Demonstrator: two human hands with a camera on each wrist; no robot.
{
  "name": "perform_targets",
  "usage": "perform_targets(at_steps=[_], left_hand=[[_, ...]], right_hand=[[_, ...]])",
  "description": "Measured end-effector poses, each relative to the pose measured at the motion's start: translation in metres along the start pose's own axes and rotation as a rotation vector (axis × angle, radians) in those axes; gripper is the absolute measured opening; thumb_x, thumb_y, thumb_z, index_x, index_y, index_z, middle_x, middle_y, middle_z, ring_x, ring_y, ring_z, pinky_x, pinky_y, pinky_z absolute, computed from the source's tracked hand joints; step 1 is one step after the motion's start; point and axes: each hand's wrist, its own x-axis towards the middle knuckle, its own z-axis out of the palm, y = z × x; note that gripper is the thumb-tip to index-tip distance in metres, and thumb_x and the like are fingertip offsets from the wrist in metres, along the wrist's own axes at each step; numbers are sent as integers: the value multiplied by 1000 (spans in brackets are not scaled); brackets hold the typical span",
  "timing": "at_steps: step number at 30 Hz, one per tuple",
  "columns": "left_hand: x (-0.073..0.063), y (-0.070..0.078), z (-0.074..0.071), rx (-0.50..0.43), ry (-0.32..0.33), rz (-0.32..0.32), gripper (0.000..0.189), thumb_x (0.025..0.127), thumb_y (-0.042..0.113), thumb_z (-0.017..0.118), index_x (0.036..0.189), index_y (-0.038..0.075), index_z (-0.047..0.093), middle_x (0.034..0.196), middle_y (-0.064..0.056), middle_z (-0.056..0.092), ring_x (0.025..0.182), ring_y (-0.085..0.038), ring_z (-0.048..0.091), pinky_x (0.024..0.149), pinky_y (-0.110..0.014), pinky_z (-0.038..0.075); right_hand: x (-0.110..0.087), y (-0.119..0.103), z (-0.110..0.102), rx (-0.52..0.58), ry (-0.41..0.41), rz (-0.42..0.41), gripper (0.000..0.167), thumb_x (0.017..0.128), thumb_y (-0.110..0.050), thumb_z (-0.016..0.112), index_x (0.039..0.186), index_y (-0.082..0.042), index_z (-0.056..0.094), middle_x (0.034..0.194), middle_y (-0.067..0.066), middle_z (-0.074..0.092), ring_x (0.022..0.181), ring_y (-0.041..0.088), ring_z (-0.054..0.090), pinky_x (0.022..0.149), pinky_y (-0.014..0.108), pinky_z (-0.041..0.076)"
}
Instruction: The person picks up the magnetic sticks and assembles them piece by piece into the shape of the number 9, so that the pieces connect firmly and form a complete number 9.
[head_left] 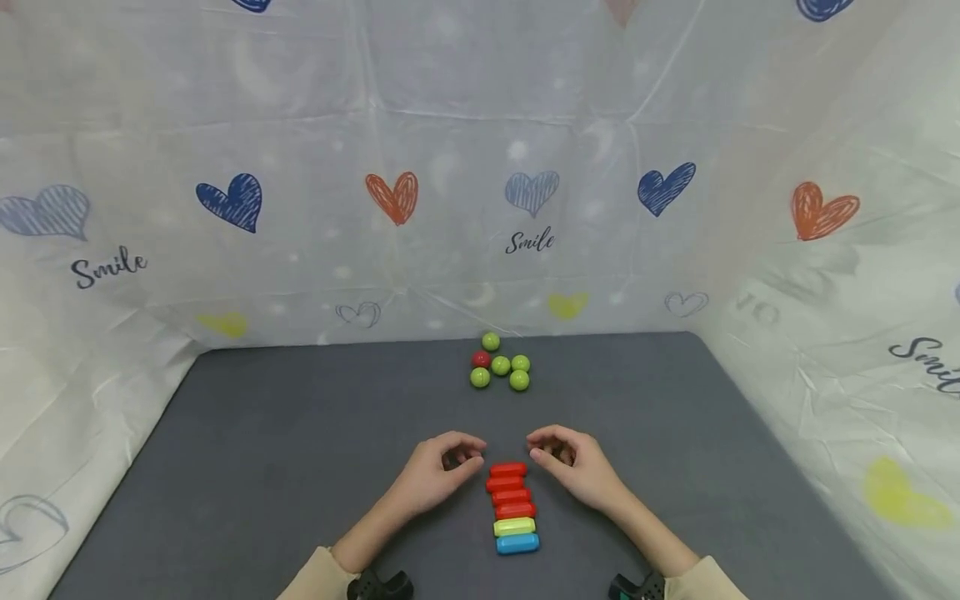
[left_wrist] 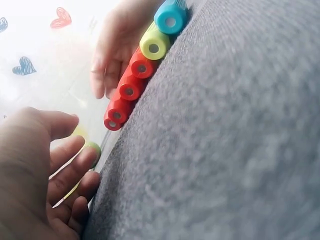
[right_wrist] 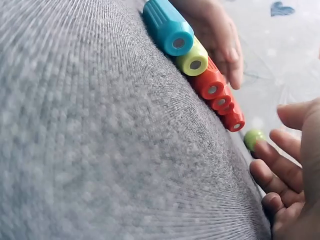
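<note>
Between the two hands a column of short rods with metal-dotted ends lies on the grey cloth: several red rods [head_left: 513, 496], a yellow-green rod [head_left: 514, 527] and a blue rod [head_left: 517, 544] nearest the wearer. The left hand [head_left: 444, 468] rests at the column's upper left, fingers loosely bent around nothing. On the upper right, the right hand [head_left: 576, 462] also holds nothing, its fingers loosely curved. Neither hand touches the rods. Both wrist views show the magnet-like dot on the blue rod [left_wrist: 171, 20] and the row of red rods [right_wrist: 212, 89].
Beyond the hands, near the table's far edge, sit several green balls [head_left: 501, 366] and one red ball [head_left: 481, 359]. A white curtain [head_left: 450, 275] printed with hearts hangs behind and beside the grey table [head_left: 300, 417]. Black straps [head_left: 380, 586] circle the wrists.
</note>
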Motion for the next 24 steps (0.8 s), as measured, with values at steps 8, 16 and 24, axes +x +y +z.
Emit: perform_targets(at_steps=[8,16,24], left_hand=[[-1,-3,4,43,-19,43,21,97,31,81,114,19,80,103,13,73,96,-9,64,88,-30,54],[-1,-3,4,107,-34,36,19,96,31,82,112,22,81,95,18,71,93,-7,61,86,-32,51],[0,-2,4,136,-37,51,13,96,29,81,109,25,82,94,19,72,92,-7,60,84,-33,50]], right_hand=[[-1,2,0,0,-107,-54,18,99,-22,78,114,-11,78,100,-4,76,81,9,63,71,24,52],[0,3,3,-38,-98,-78,16,95,-22,83,109,-15,80,98,-4,76,81,6,62,71,25,52],[0,5,5,-96,-80,-114,15,94,-21,83,109,-18,81,100,-4,77,81,5,61,72,26,54]])
